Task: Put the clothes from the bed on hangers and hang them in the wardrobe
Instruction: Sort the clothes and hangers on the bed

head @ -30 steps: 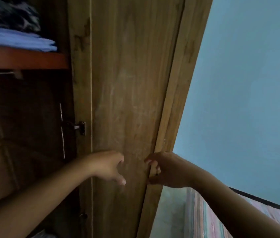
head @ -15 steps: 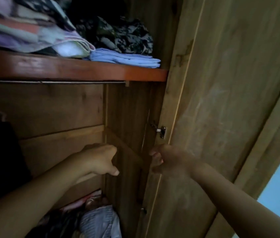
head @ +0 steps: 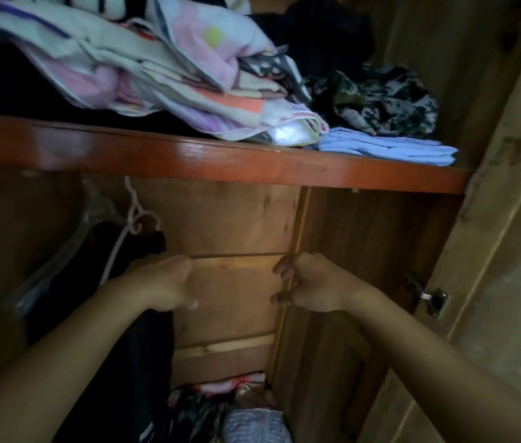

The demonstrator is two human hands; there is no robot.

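I look into the open wardrobe [head: 348, 251]. My left hand [head: 163, 282] and my right hand [head: 313, 282] are raised side by side in front of its back panel, fingers loosely curled, holding nothing. To the left of my left hand a pink hanger [head: 132, 215] and a clear hanger [head: 92, 215] hang under the shelf. A dark garment [head: 137, 340] hangs there, behind my left forearm. The bed is out of view.
A red-brown shelf [head: 252, 161] crosses above my hands, stacked with folded blankets [head: 156, 68] and a blue folded cloth [head: 390, 150]. The open wardrobe door [head: 508, 298] with its hinge [head: 428, 297] is at the right. Crumpled clothes [head: 246, 410] lie at the bottom.
My view swung left from the door edge and blue wall into the wardrobe. Both hands left the door edge and now hover inside.
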